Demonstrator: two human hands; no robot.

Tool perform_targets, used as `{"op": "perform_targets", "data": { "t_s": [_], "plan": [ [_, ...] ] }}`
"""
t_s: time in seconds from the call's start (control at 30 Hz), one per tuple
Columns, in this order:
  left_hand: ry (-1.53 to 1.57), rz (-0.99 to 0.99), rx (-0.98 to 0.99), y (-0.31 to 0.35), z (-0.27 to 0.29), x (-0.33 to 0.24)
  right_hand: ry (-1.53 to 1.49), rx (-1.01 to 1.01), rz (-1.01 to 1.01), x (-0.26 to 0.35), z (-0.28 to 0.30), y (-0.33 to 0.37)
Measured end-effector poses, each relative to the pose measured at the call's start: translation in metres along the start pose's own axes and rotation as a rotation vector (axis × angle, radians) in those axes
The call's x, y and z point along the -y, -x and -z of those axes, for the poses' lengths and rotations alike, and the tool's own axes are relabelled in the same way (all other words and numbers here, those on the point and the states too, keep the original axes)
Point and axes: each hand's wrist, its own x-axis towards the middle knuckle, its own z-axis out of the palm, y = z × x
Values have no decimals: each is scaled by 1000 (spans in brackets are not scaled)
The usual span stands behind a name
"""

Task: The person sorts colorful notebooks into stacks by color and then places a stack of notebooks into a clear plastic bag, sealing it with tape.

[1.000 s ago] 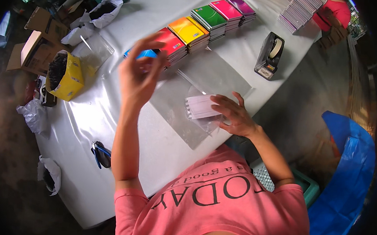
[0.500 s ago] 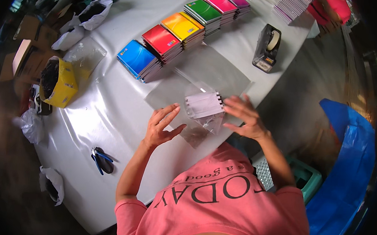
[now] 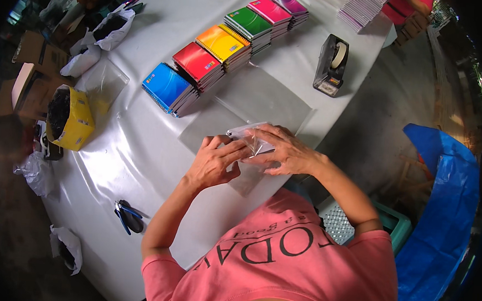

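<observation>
A small white packet wrapped in a clear plastic bag is between my hands, near the table's front edge. My left hand has its fingers curled against the bag's near left side. From the right, my right hand reaches over the packet, its fingers bent onto the plastic and covering most of it. Only a slim white strip of the packet shows above my fingers. Beneath lies a wide, flat clear plastic sheet, spread on the white-covered table.
Stacked spiral notebooks form a diagonal row, from a blue stack to a purple one. A black tape dispenser stands right of them. Blue-handled pliers, a yellow container and white bags are at left.
Both hands have come together from either side onto the white packet. Their fingers, apart from it before, now bend onto its clear plastic, and the packet is largely covered.
</observation>
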Motion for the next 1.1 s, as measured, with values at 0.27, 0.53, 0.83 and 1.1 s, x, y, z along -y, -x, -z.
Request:
{"op": "perform_targets", "data": {
  "t_s": [0.27, 0.53, 0.83, 1.1],
  "plan": [
    [-184, 54, 69, -8, 15, -24, -567, -245, -174, -32, 38, -5],
    [23, 24, 138, -18, 19, -16, -1055, -575, -367, -62, 11, -59],
    [-157, 118, 365, -35, 35, -21, -252, -1111, -1284, -177, 41, 91],
    [-199, 32, 312, -30, 44, -17, -1264, -1010, -1188, -223, 41, 89]
  ]
}}
